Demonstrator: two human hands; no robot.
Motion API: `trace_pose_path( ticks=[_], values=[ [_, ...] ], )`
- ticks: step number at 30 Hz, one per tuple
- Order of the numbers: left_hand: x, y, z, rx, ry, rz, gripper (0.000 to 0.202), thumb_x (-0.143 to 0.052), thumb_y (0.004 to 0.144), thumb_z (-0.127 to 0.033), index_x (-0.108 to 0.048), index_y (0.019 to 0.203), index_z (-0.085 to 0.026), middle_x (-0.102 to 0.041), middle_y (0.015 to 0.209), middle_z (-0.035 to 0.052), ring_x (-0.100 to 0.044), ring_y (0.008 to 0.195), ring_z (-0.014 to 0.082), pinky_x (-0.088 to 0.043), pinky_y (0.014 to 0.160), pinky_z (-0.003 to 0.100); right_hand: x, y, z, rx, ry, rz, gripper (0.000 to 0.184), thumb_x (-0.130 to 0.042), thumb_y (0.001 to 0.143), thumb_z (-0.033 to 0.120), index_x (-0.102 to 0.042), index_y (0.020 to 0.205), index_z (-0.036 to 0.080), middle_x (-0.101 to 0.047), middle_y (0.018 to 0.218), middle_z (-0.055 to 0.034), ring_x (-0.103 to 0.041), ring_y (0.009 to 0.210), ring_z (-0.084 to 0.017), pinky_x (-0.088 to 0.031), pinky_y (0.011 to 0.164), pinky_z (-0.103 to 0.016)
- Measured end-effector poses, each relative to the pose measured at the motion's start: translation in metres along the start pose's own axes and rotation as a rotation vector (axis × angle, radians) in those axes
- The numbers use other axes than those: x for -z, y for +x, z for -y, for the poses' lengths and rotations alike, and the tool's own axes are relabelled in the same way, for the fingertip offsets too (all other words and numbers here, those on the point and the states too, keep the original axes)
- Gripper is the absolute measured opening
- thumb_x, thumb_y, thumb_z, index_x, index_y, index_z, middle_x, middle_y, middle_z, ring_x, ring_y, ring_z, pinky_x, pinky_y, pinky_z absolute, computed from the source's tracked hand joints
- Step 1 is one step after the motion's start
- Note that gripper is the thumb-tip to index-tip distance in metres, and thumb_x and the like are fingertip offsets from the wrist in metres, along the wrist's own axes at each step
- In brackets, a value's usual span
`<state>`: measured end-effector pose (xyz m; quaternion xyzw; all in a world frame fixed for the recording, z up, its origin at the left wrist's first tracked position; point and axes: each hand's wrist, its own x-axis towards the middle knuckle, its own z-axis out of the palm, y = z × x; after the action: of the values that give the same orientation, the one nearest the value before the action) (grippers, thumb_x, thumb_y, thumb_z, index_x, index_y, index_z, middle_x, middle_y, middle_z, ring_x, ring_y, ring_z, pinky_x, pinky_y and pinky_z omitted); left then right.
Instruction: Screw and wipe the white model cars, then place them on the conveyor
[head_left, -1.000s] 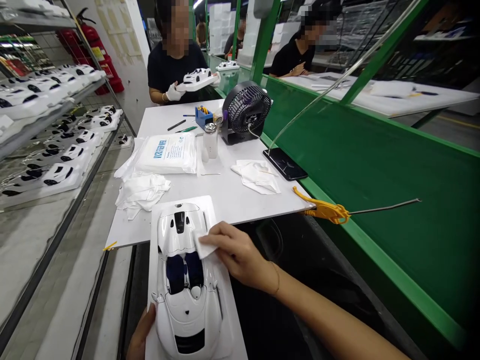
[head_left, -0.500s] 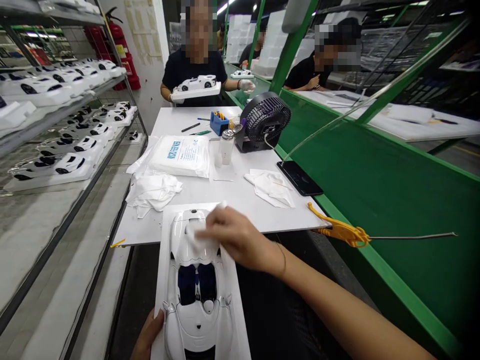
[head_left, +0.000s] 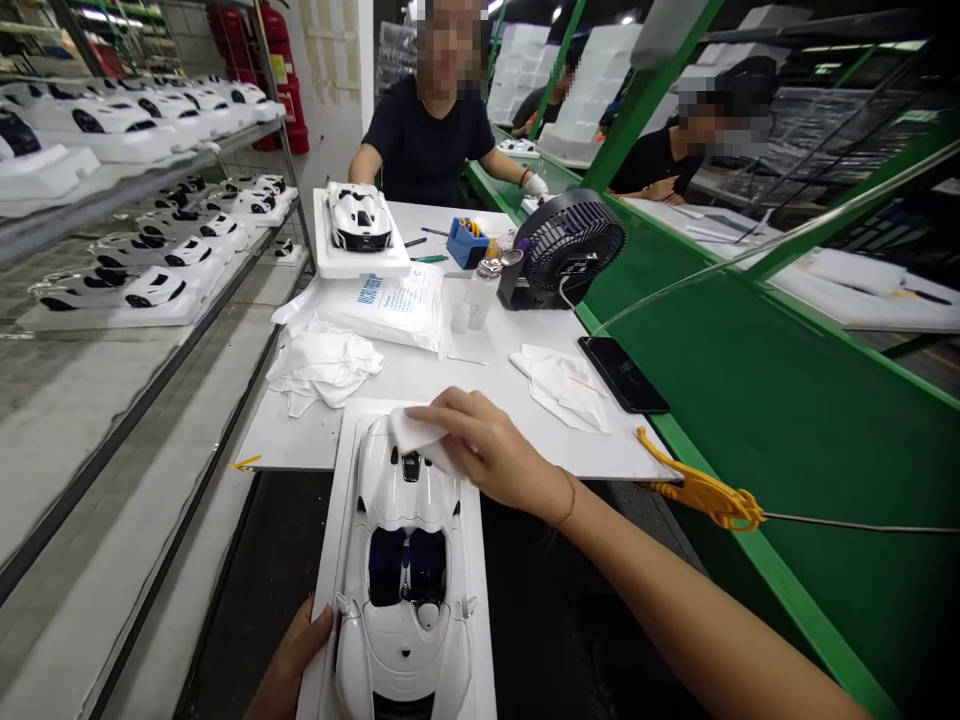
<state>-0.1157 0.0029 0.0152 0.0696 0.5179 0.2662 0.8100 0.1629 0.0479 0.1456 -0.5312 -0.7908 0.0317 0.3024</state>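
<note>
A white model car (head_left: 405,640) with dark blue seats lies on a white foam tray (head_left: 341,500), one end of it over the table's near edge. My left hand (head_left: 294,655) grips the tray's left side, thumb on the rim; its other fingers are hidden beneath. A folded white wiping cloth (head_left: 414,432) is pinched in my right hand (head_left: 487,445) and rests against the far end of the car body, beside a dark vent. The cloth partly covers that end.
On the table (head_left: 480,395) are crumpled cloths (head_left: 322,365), a wipes pack (head_left: 390,305), a clear bottle (head_left: 486,290), a fan (head_left: 574,245) and a phone (head_left: 622,373). Opposite, a co-worker (head_left: 431,140) has another model car (head_left: 360,218). Shelves of cars (head_left: 142,110) stand left.
My right hand has moved the cloth toward the car's far end, uncovering the vent. The co-worker's car has come down to the table's far left and turned. My view has shifted slightly left.
</note>
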Motion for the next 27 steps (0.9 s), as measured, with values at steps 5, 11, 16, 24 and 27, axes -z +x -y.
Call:
trace_pose_path(
  ticks=[5, 11, 16, 24, 27],
  values=[
    [-0.008, -0.008, -0.004, 0.024, -0.046, 0.048, 0.069, -0.066, 0.071, -0.023, -0.037, 0.132, -0.014, -0.071, 0.101, 0.0078, -0.057, 0.107, 0.03, -0.046, 0.09, 0.039, -0.004, -0.015, 0.034, 0.14, -0.183, 0.139, 0.038, -0.038, 0.084, 0.0, -0.055, 0.115, 0.015, -0.055, 0.093, -0.0083, -0.049, 0.079, -0.017, -0.035, 0.073, -0.037],
    [-0.011, -0.016, -0.009, 0.079, -0.067, 0.097, 0.068, -0.066, 0.073, -0.024, -0.035, 0.133, -0.014, -0.072, 0.098, 0.0074, -0.062, 0.099, 0.0261, -0.048, 0.087, 0.035, 0.017, -0.037, 0.033, 0.18, -0.103, 0.165, 0.039, -0.038, 0.084, 0.001, -0.06, 0.109, 0.022, -0.055, 0.089, -0.0054, -0.05, 0.075, -0.015, -0.037, 0.073, -0.037],
    [-0.016, -0.025, -0.012, 0.055, -0.019, 0.205, 0.038, -0.063, 0.076, -0.023, -0.054, 0.112, -0.015, -0.073, 0.084, 0.0061, -0.065, 0.09, 0.025, -0.05, 0.081, 0.035, 0.028, -0.038, 0.036, -0.115, 0.153, -0.075, 0.045, -0.036, 0.082, 0.002, -0.058, 0.113, 0.025, -0.052, 0.089, -0.0057, -0.052, 0.081, -0.017, -0.044, 0.064, -0.032],
    [-0.019, -0.036, -0.014, 0.065, -0.009, 0.334, 0.036, -0.056, 0.082, -0.027, -0.052, 0.117, -0.019, -0.071, 0.096, 0.0071, -0.063, 0.095, 0.0254, -0.047, 0.086, 0.039, 0.002, -0.059, 0.122, 0.014, -0.072, 0.181, 0.036, -0.041, 0.085, 0.006, -0.054, 0.118, 0.016, -0.055, 0.088, -0.0093, -0.047, 0.071, -0.018, -0.042, 0.063, -0.035],
    [-0.022, -0.037, -0.014, 0.056, -0.018, 0.373, 0.042, -0.054, 0.083, -0.026, -0.047, 0.124, -0.019, -0.071, 0.098, 0.0074, -0.061, 0.1, 0.0251, -0.046, 0.087, 0.038, -0.019, -0.069, 0.141, 0.077, -0.245, 0.264, 0.036, -0.043, 0.085, 0.011, -0.053, 0.12, 0.011, -0.057, 0.085, -0.011, -0.047, 0.068, -0.02, -0.04, 0.062, -0.037]
  ],
)
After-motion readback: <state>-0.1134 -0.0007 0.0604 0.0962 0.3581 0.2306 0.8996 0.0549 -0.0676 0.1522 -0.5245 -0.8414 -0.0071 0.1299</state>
